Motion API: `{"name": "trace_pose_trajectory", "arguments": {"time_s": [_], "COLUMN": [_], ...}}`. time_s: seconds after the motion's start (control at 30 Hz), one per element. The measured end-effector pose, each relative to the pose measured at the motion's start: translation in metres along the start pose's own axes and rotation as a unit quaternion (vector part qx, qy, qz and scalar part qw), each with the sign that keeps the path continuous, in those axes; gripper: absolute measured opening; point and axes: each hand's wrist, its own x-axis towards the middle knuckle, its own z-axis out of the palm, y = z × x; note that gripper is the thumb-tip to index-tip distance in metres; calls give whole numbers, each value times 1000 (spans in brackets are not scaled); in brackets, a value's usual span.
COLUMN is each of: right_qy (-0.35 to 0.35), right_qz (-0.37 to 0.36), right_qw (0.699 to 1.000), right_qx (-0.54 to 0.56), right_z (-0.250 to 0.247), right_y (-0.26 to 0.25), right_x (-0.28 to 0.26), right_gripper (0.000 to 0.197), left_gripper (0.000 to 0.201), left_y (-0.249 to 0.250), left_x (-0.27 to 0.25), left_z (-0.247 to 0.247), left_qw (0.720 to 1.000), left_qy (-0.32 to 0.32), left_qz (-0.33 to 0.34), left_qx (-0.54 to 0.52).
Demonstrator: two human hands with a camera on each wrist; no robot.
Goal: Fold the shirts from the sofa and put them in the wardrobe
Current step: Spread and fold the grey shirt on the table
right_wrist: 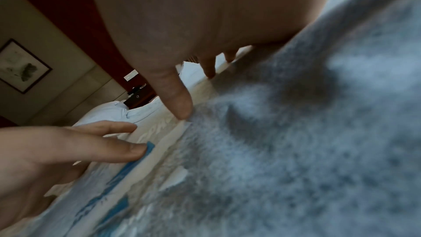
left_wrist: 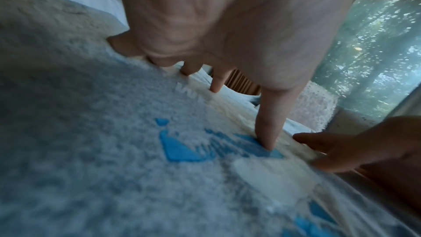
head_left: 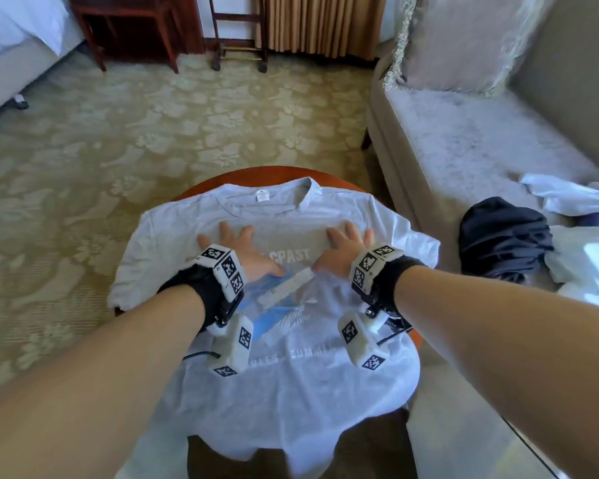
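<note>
While both of my palms lie flat on it, the light grey cotton T-shirt with a blue and white chest print (head_left: 291,375) sits spread face-up over the small round red-brown wooden table (head_left: 256,174), its hem hanging off the near edge and its collar at the far edge. My left hand (head_left: 237,250) presses the shirt's chest left of the print, fingers straight and splayed; my right hand (head_left: 343,248) presses it right of the print in the same way, the two thumbs close but apart. Neither grips any cloth. Right of the table stands the beige upholstered sofa (head_left: 464,150), holding a crumpled dark navy garment (head_left: 502,236) and, beyond that, a heap of white shirts (head_left: 574,202). A fringed pale cushion (head_left: 457,39) leans at the sofa's far end. Beyond the table: floral beige carpet (head_left: 153,126), dark wooden nightstand (head_left: 128,25), tan curtain (head_left: 322,19).
</note>
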Motion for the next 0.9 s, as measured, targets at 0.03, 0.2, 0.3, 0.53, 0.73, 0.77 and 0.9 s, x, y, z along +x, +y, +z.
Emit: {"name": "trace_pose_trajectory", "arguments": {"time_s": [0.03, 0.2, 0.3, 0.53, 0.73, 0.77, 0.9], "right_qy": [22, 252, 252, -1, 110, 128, 180], "right_qz": [-1, 145, 219, 131, 139, 137, 189], "right_qw": [1000, 940, 919, 935, 906, 905, 922], "right_qx": [8, 178, 208, 330, 384, 383, 285], "right_z": [-4, -37, -47, -54, -64, -69, -85], "right_y": [2, 16, 51, 103, 127, 131, 129], "right_x": [2, -1, -9, -31, -39, -40, -30], "right_gripper": [83, 59, 45, 43, 41, 40, 31], "left_gripper": [110, 111, 95, 56, 81, 85, 95], "left_y": [0, 19, 51, 129, 152, 153, 158], "left_x": [5, 8, -3, -29, -31, -28, -24], "left_z": [-1, 0, 7, 31, 37, 38, 40], "left_qw": [1000, 998, 994, 967, 983, 984, 986], "left_qy": [-1, 29, 61, 29, -24, -25, -37], "left_qz": [-6, -27, 32, 200, 182, 178, 164], "left_qx": [-6, -42, -83, -158, -9, 0, -3]}}
